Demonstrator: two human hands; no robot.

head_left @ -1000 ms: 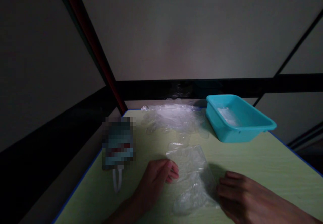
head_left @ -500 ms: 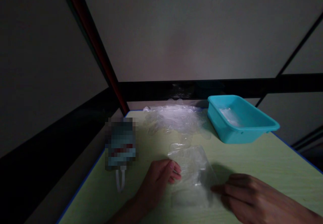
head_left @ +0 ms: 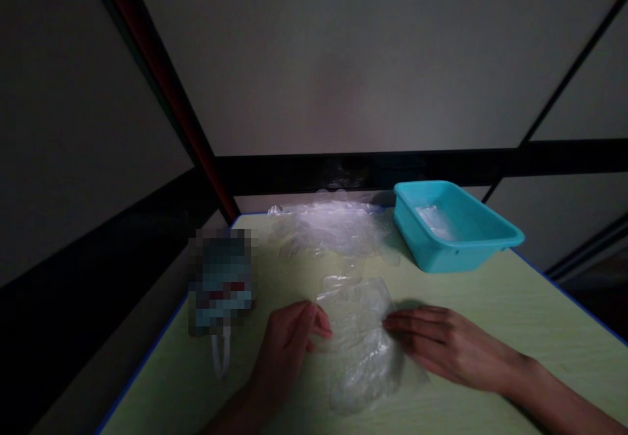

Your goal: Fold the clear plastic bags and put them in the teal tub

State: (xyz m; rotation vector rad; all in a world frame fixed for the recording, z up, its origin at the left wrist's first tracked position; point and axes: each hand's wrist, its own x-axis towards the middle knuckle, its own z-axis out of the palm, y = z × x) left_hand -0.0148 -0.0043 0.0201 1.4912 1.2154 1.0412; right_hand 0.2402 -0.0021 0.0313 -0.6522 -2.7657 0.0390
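Observation:
A clear plastic bag lies crinkled on the table in front of me, with shiny folds toward its near end. At its left edge is my left hand, fingers curled and thumb against the index finger, closed on the film. My right hand is at the opposite edge, fingers together and fingertips on the plastic; its thumb is mostly hidden beneath. Finger-shaped outlines of thin film show just beyond the bag's far edge. Farther back spreads a pile of clear disposable plastic gloves.
A turquoise plastic basin stands at the back right, with a clear plastic packet inside. On the left lies a blurred-out item with a white loop. The pale green table has blue edging and meets a wall panel.
My right hand has moved forward along the bag's right edge, its fingers now straighter. The film's near part has become more crumpled. The whole view has shifted slightly.

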